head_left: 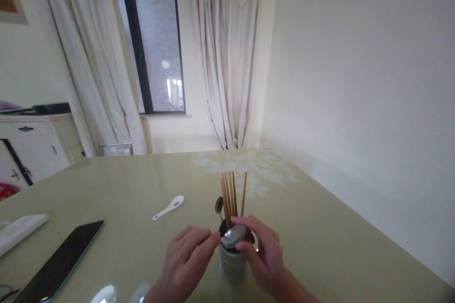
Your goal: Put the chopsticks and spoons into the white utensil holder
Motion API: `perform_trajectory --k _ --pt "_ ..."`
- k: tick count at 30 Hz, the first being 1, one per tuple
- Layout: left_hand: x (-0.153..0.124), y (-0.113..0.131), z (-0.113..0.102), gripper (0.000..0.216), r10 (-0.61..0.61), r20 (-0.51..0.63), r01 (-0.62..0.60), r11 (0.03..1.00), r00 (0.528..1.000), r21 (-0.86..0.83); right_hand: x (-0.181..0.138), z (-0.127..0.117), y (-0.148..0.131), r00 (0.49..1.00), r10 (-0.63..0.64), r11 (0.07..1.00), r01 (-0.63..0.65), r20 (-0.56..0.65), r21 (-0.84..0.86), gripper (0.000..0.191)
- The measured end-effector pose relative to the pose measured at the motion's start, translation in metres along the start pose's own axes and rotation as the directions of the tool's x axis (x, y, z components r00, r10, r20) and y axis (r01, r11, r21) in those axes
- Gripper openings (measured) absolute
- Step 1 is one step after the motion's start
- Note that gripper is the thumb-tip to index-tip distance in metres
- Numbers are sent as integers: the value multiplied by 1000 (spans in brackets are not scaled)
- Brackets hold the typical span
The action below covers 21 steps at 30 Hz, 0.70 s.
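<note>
A pale utensil cup (232,265) stands on the glossy green table (320,236) close to me. Several wooden chopsticks (232,196) and a small metal spoon (219,207) stick up out of it. My right hand (265,258) pinches a larger metal spoon (233,236) by its bowl, right over the cup's mouth. My left hand (186,265) reaches in from the left, fingertips together and touching the edge of that spoon's bowl.
A white ceramic spoon (168,208) lies on the table to the left. A dark phone (59,261) lies face up at the near left, beside a folded white cloth (19,230). A white cabinet (30,149), curtains and a window stand beyond the table.
</note>
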<state>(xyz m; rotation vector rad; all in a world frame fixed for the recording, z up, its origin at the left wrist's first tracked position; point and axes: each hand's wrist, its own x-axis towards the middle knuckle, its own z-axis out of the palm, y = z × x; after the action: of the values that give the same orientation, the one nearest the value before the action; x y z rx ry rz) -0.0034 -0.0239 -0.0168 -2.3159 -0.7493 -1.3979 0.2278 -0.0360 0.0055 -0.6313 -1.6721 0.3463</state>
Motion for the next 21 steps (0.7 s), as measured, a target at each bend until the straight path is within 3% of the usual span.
perform_trajectory --k 7,10,12,14,16,18,21 --pt "0 7 5 31 -60 -85 60 998 995 4 1 1 -4 998 40 998 -43 48 56 35" --pt "0 -1 5 26 -84 -49 85 996 995 19 8 0 1 986 104 992 -94 -127 79 20" --pt "-2 -15 4 28 -240 -43 242 967 970 82 16 -6 6 934 181 982 -152 -310 114 15" --pt "-5 -35 3 35 -479 -32 475 856 877 202 25 -14 11 863 227 973 -179 -451 146 14" --pt "-11 -55 3 36 -644 34 581 709 764 399 33 -22 16 817 235 971 -176 -527 159 16" --pt "-19 -69 4 37 -743 86 575 580 663 577 37 -27 20 806 238 971 -183 -541 154 20" --pt "-28 -79 6 41 -812 168 509 496 559 703 36 -25 22 839 250 968 -207 -484 141 23"
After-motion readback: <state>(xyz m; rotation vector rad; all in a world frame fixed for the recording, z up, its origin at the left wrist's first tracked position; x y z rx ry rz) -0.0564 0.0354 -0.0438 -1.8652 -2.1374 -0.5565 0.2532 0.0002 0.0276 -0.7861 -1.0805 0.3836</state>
